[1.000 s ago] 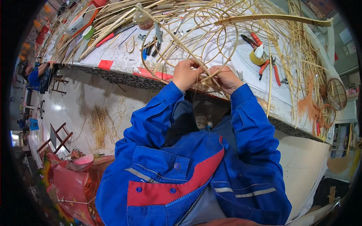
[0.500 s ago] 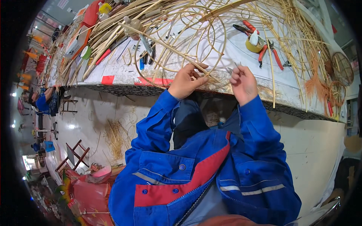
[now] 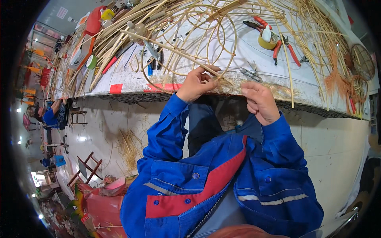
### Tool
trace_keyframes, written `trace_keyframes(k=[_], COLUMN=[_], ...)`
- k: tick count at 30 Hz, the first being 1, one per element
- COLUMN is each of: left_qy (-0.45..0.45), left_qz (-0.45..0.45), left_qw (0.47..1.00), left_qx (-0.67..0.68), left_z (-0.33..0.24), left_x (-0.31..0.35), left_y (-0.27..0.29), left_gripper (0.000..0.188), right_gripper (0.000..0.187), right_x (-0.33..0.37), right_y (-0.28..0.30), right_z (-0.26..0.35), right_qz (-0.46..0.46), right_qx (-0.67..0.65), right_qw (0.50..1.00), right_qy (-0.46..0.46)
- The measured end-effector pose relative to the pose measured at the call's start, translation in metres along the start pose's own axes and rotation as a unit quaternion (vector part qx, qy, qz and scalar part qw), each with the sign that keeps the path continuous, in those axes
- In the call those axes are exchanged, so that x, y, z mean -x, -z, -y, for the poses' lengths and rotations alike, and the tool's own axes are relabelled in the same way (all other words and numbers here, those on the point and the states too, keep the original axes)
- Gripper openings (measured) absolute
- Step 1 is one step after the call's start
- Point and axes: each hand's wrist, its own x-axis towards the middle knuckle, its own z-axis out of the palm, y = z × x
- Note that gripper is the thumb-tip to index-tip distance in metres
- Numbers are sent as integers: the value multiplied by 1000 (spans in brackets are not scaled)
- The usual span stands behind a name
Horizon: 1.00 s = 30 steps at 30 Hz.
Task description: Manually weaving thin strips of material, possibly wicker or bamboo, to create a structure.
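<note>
My left hand (image 3: 197, 86) is closed around a bamboo strip (image 3: 177, 51) at the table's front edge. The strip slants from the upper left down to my fingers and is part of a frame of bent bamboo rings (image 3: 234, 43) lying on the table. My right hand (image 3: 262, 102) hovers just right of the strip's end, with curled fingers and the thumb against the forefinger. Whatever may be in that pinch is too small to make out. A small pair of scissors (image 3: 251, 74) lies on the table just beyond my right hand.
Red-handled pliers (image 3: 293, 54) lie near a roll of yellow tape (image 3: 266, 44) at the right. Piles of bamboo strips (image 3: 115, 49) cover the left side, with a green tape roll (image 3: 91, 62) beside them. A folding stool (image 3: 86, 168) stands on the floor, lower left.
The scissors have left my right hand and now lie on the table. That hand has drawn back slightly toward me. My left hand keeps its hold on the bamboo strip.
</note>
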Motion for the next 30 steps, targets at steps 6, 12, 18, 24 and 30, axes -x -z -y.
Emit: trace_keyframes(k=[6,12,18,24,30], left_qy=[26,63,51,-11,4], left_qz=[0,18,-3,-45,-48], left_qw=[1000,998,997,994,997], left_qx=[-11,-21,-55,-99,-52], left_z=[-5,-1,-3,-3,8], left_x=[1,-4,0,0,-1], left_y=[-2,1,-4,-12,-9], left_gripper=[43,37,34,31,31], right_gripper=[13,19,41,37,34], right_x=[4,16,10,12,-1], right_y=[29,25,9,-51,-90], right_z=[20,-4,-1,-14,-34], right_qz=[12,-6,23,82,95], right_qx=[-148,311,224,357,376], right_qw=[980,945,968,892,852], right_qy=[129,102,112,266,352])
